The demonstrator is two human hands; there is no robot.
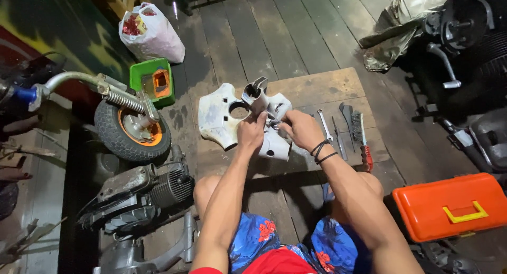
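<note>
**Two hands on a grey scooter cover**

Two bare hands meet at the middle of a pale grey moulded plastic scooter headset cover, which lies on a low worn wooden board straight ahead of the seated person's knees. The left hand is clasped over the cover's upright central neck, thumb side towards the round gauge hole. The right hand, with dark bands at the wrist, is curled around the cover's near right lobe; something small may be pinched in its fingers, but the view is too blurred to say. The cover's long axis runs left to right across the board, its larger wing spreading away from the left hand, so that hand is nearer the bulk of the piece.

Just right of the right hand lie a slim silver open-ended spanner and a red-handled wire brush, both pointing away from the person. A bright orange plastic toolbox with a yellow handle sits closed at the near right. Far left stand a green square plastic tub and a white tied plastic bag, beside a small black scooter wheel with an orange hub.
</note>
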